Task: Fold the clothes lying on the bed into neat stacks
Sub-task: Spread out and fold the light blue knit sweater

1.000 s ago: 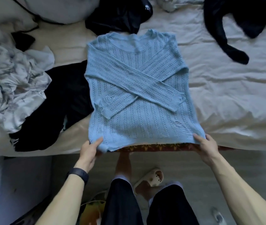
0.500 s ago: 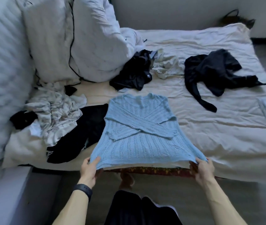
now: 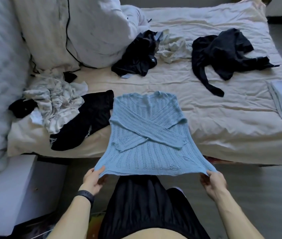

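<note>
Blue sweater (image 3: 148,135), sleeves crossed on front, top on bed (image 3: 223,118) edge, hem lifted. Left hand (image 3: 93,180) and right hand (image 3: 212,182) each pinch a hem corner, fingers curled, likely to fold it up toward the collar. Black pants (image 3: 85,123) lie left of the sweater.

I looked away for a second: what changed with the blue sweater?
The left hand and right hand, gripping the hem corners, lifted the hem of the blue sweater off the bed, toward the person. Its sleeves stay crossed.

Head view, down over bed (image 3: 223,118)
</note>
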The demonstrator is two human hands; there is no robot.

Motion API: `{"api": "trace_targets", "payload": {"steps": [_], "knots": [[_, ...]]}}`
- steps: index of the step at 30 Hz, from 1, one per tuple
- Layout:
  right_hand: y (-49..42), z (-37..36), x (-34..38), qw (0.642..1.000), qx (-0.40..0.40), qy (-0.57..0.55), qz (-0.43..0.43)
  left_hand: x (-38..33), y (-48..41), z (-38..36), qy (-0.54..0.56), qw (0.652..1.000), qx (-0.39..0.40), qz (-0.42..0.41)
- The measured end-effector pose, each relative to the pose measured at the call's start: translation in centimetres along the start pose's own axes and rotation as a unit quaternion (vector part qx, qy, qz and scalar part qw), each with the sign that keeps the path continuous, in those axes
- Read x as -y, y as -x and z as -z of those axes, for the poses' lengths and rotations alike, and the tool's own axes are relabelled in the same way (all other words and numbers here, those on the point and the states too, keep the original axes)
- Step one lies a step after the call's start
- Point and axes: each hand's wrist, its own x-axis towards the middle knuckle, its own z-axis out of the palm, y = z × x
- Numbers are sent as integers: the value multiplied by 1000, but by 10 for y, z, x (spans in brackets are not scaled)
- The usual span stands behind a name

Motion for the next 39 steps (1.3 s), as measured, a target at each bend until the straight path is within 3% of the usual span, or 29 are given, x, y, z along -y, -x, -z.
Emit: {"api": "trace_targets", "payload": {"steps": [8, 16, 23, 27, 29, 31, 32, 33, 35, 39], "knots": [[-9, -53, 44, 1000, 18, -21, -4, -54, -12, -24, 19, 1000, 19, 0], [-43, -153, 112, 1000, 16, -9, 2, -142, -50, -84, 19, 999, 25, 5], [-119, -275, 165, 999, -25, 27, 10, -230, -138, -172, 47, 999, 12, 11], [-178, -347, 183, 1000, 7, 28, 11, -275, -209, -225, 78, 997, 9, -15], [-202, -373, 184, 998, 40, 49, 15, -285, -240, -245, 44, 998, 28, -36], [-219, -383, 175, 991, 52, 121, 37, -281, -266, -254, -92, 992, 14, -88], [-224, -386, 171, 979, 45, 186, 73, -277, -275, -256, -206, 968, -12, -142], [-229, -387, 165, 954, 29, 272, 123, -273, -280, -258, -331, 921, -35, -202], [-235, -388, 158, 870, -3, 433, 234, -264, -284, -267, -517, 789, -58, -325], [-248, -411, 158, 714, 46, 571, 403, -263, -301, -297, -647, 597, -3, -474]]}}
